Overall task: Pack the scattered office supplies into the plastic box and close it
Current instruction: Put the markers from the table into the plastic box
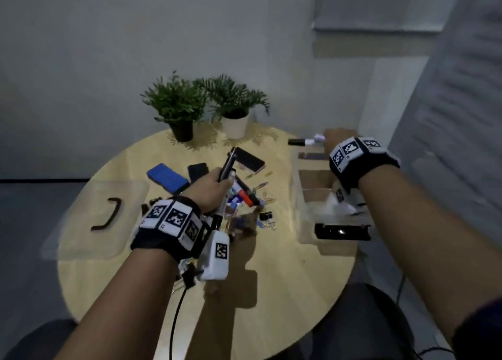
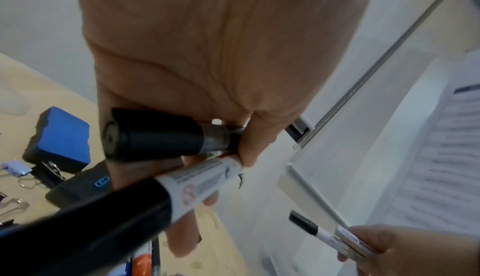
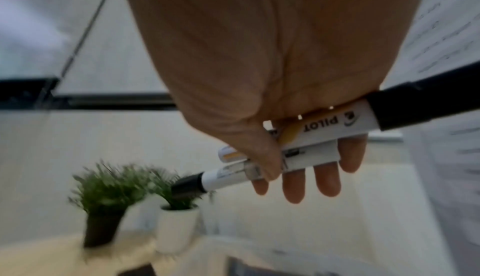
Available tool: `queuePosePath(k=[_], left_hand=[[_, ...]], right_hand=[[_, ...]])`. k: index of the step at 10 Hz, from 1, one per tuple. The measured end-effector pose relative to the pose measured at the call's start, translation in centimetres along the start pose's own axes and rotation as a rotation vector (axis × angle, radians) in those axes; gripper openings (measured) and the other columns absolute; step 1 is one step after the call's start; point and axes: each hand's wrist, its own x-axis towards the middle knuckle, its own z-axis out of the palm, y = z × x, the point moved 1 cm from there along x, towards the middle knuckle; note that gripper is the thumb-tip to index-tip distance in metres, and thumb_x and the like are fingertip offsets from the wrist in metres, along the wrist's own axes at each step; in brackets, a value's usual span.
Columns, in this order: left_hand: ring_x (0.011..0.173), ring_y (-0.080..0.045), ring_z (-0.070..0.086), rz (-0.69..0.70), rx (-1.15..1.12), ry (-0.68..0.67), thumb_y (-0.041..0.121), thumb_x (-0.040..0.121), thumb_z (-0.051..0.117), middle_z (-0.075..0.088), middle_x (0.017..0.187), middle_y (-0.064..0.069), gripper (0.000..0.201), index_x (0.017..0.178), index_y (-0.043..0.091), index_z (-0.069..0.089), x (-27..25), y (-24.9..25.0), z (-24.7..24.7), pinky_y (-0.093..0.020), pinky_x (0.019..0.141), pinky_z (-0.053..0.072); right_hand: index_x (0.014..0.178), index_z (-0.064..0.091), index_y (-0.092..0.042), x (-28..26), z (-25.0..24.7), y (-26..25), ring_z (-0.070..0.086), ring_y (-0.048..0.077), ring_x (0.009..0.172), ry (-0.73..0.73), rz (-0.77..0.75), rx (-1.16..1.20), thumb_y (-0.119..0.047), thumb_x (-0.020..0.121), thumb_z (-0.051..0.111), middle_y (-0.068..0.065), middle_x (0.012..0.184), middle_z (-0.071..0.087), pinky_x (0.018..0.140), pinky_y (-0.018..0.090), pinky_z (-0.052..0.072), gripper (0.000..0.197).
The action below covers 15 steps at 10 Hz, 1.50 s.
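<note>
- Several markers [image 3: 306, 149] are held bunched in the right hand [image 1: 335, 139] above the far end of the clear plastic box [image 1: 304, 196], which stands at the right of the round table [image 1: 285, 272]. The thumb is clamped over them and the fingers are curled beneath. Since they lie at differing angles in the grasp, one could probably slip out and fall past the far rim, off the table.
- Two dark-capped markers [image 2: 166, 134] are gripped in the left hand [image 1: 212, 185], raised above the scattered pile at the table's middle, fingers and thumb closed round the barrels. One barrel juts up and away, so a snag on the box wall may be expected as it is carried right.
- The box's compartments look narrow; markers laid crosswise would likely keep the lid [image 1: 89, 218], lying at the left, from closing.
- Binder clips [image 1: 264, 215], paper clips and a blue eraser [image 1: 167, 177] remain on the table.
- Both forearms are extended forward, the right reaching farther and held higher.
</note>
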Motion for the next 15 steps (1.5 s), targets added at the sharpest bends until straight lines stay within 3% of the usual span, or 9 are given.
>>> queuePosePath(k=[1,2,3,4,5,6,7,11,15], left_hand=[[0.083,-0.025,0.063,0.010,-0.058,-0.057,0.042,0.100,0.034,0.061,0.090,-0.004,0.031,0.121,0.020,0.043,1.0,0.6,1.5,-0.032,0.072,0.052],[0.073,-0.019,0.057,0.013,-0.096,-0.091,0.032,0.102,0.033,0.056,0.085,-0.005,0.027,0.126,0.020,0.037,1.6,0.8,2.9,-0.025,0.060,0.046],[0.078,-0.029,0.059,0.017,-0.031,-0.079,0.031,0.101,0.032,0.055,0.085,-0.009,0.034,0.134,0.023,0.028,2.7,0.4,3.7,-0.041,0.073,0.052],[0.064,-0.025,0.051,0.016,0.017,-0.078,0.024,0.100,0.035,0.052,0.080,-0.006,0.047,0.143,0.023,0.016,3.6,-0.2,4.1,-0.036,0.063,0.047],[0.056,-0.015,0.041,0.038,0.057,-0.078,0.015,0.099,0.038,0.045,0.077,-0.001,0.056,0.147,0.022,0.011,4.0,-0.4,4.3,-0.029,0.051,0.034],[0.063,-0.013,0.046,0.130,0.149,-0.064,0.014,0.100,0.038,0.049,0.087,-0.002,0.041,0.138,0.024,0.031,4.0,0.4,3.9,-0.027,0.053,0.039],[0.096,-0.024,0.061,0.234,0.252,0.038,0.018,0.098,0.046,0.061,0.110,-0.004,0.036,0.133,0.025,0.046,4.4,2.5,3.0,-0.035,0.079,0.050],[0.095,-0.032,0.063,0.492,0.820,0.049,0.016,0.095,0.047,0.066,0.111,-0.010,0.036,0.129,0.027,0.053,12.5,15.5,9.2,-0.035,0.073,0.046],[0.103,-0.029,0.063,0.357,0.943,-0.136,0.011,0.089,0.056,0.063,0.124,-0.009,0.048,0.135,0.025,0.048,19.6,15.0,13.1,-0.041,0.087,0.053]], right_hand=[[0.099,0.062,-0.016,1.0,0.9,2.7,0.056,0.034,0.117,-0.102,0.066,-0.052,-0.018,0.096,0.046,0.009,0.126,0.057,0.091,0.034,0.047,0.016],[0.129,0.050,0.005,3.1,2.4,3.1,0.046,0.035,0.127,-0.179,0.055,-0.082,-0.011,0.097,0.043,0.025,0.138,0.046,0.054,0.010,0.042,0.036],[0.121,0.057,-0.021,2.6,1.4,0.7,0.050,0.035,0.124,-0.388,0.048,-0.273,-0.025,0.093,0.051,0.013,0.129,0.053,0.071,0.027,0.050,0.029],[0.118,0.058,-0.026,5.1,4.1,1.2,0.051,0.039,0.120,-0.354,0.044,-0.197,-0.036,0.088,0.054,0.011,0.125,0.053,0.067,0.036,0.046,0.032],[0.120,0.061,-0.020,9.7,8.8,2.9,0.056,0.034,0.115,-0.278,-0.041,-0.121,-0.046,0.071,0.050,0.014,0.128,0.057,0.077,0.034,0.045,0.057],[0.126,0.059,-0.016,3.7,3.7,0.5,0.056,0.033,0.117,-0.278,-0.081,-0.005,-0.030,0.084,0.055,0.013,0.130,0.058,0.093,0.040,0.046,0.044],[0.128,0.056,-0.013,0.2,0.8,0.8,0.058,0.031,0.114,-0.207,-0.106,0.102,-0.013,0.091,0.056,0.012,0.130,0.059,0.093,0.033,0.045,0.037],[0.152,0.010,-0.015,-11.2,6.7,4.8,0.006,0.035,0.147,0.046,0.237,0.249,-0.055,0.095,0.028,0.006,0.161,0.008,0.120,0.047,0.007,0.072],[0.148,0.028,-0.011,-11.6,7.9,5.1,0.020,0.035,0.145,0.231,0.156,0.250,-0.063,0.084,0.005,0.011,0.156,0.027,0.119,0.047,0.015,0.085]])
